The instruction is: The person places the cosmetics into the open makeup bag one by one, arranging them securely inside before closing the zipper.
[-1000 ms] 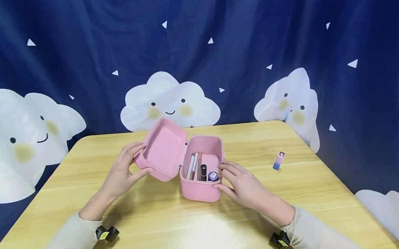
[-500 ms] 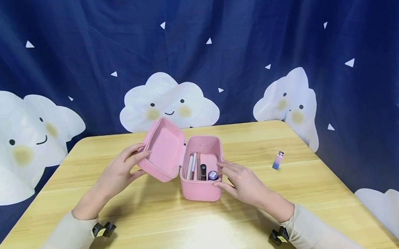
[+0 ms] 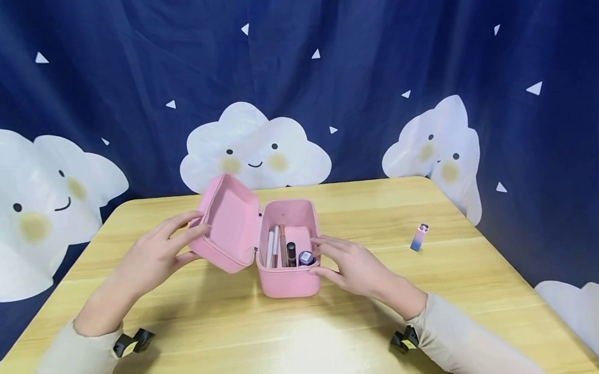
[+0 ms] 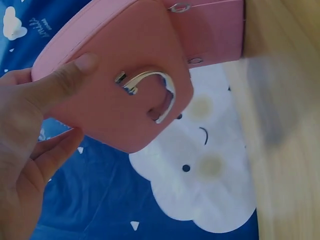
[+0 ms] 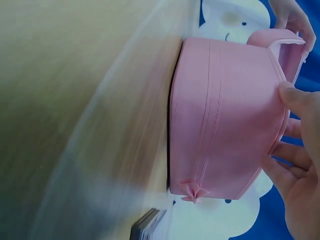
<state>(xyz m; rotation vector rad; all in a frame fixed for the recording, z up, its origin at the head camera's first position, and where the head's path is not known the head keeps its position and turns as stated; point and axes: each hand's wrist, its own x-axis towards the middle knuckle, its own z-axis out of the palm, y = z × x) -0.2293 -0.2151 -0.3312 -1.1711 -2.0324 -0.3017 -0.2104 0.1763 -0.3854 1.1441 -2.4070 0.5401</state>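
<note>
A pink cosmetic case stands on the table, its lid swung open to the left on hinges. My left hand holds the lid's outer edge, with fingers over the rim. In the left wrist view, a silvery curved handle shows on the lid's outside. My right hand grips the right rim of the case near its front corner; the right wrist view has the thumb at that rim. Inside are several slim pen-like sticks, a black-capped tube and a small dark blue jar.
A pink-to-blue lipstick-like tube stands on the wooden table to the right of the case. Behind the table hangs a dark blue curtain with white clouds. A small pink bow adorns the case's side.
The case has slid left across the table with both hands on it. My left index finger has moved onto the inner side of the lid's rim. The pink-to-blue tube has stayed put.
</note>
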